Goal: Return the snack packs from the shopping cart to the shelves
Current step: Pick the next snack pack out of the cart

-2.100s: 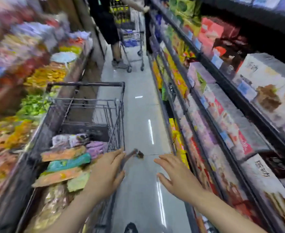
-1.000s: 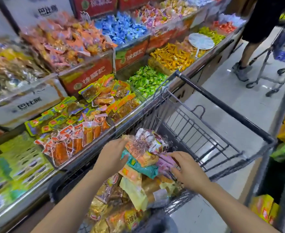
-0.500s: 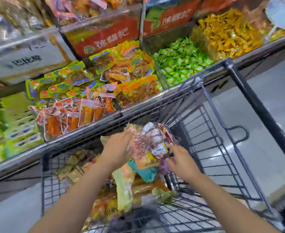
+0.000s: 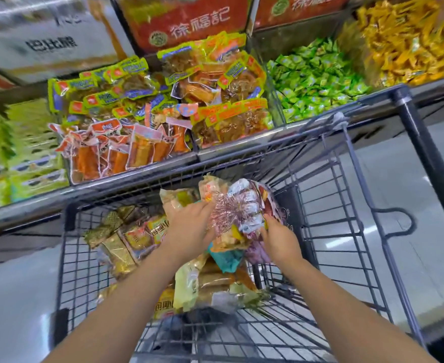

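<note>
Both hands, left hand (image 4: 189, 226) and right hand (image 4: 278, 239), grip the snack-pack bundle (image 4: 238, 210) over the shopping cart (image 4: 346, 205); next, lift it to the shelf bins (image 4: 163, 106).

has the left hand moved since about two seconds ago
Yes. The left hand went from the black wire shopping cart's rim into it, onto the crinkly clear snack pack.

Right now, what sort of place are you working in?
Most likely a supermarket snack aisle: a wire shopping cart holding snack packs, open bulk bins of green wrapped sweets, and red branded display boxes above them.
</note>
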Demonstrator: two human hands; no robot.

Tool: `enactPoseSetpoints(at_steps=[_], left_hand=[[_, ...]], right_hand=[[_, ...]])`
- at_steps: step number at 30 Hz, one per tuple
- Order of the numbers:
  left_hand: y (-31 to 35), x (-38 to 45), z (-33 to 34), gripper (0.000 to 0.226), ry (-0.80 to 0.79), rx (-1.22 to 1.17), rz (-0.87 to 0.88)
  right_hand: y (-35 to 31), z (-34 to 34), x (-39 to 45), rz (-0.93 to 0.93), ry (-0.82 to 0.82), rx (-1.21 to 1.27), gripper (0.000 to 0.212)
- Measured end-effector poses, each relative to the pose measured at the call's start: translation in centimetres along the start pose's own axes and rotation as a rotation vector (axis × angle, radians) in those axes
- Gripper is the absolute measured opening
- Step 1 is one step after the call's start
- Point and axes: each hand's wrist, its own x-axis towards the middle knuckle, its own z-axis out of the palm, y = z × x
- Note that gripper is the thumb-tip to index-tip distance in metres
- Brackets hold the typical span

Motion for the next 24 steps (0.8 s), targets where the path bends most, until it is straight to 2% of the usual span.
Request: enactPoseSetpoints(at_steps=[3,8,12,15,17,20,24], left_hand=[[0.2,-1.3,0.6,0.057,-0.004,-0.021,-0.002],[0.4,-4.8,0.9,0.052,0.031,-0.082,-0.086],[0.9,-6.6,0.5,0.058,-0.120,-0.112,-0.161],[2.4,-6.8,-0.3,0.064,-0.253,-0.256,-0.135],[3.7,-6.5,-0.9,0.065,-0.271,-0.351,-0.122],[5.8,-5.9,-1.8,0.067,-0.260,-0.362,-0.080],[7.4,-6.3,-2.6,0.112,-0.132,-0.550,0.026]], right_hand=[[0.4,0.0,-0.6,-0.001,0.030,-0.048,0.021],[0.8,-0.3,-3.1,0.004,0.099,0.058,0.020],[0.6,-1.1,-5.4,0.039,0.156,0.117,0.023],[0.2,-2.1,-7.0,0.076,0.186,0.183,0.026],[-0.3,-2.7,-8.1,0.071,0.206,0.204,0.024],[-1.4,-3.9,-9.6,0.053,0.251,0.224,0.019],[-4.0,-6.2,-11.9,0.040,0.366,0.342,0.027]])
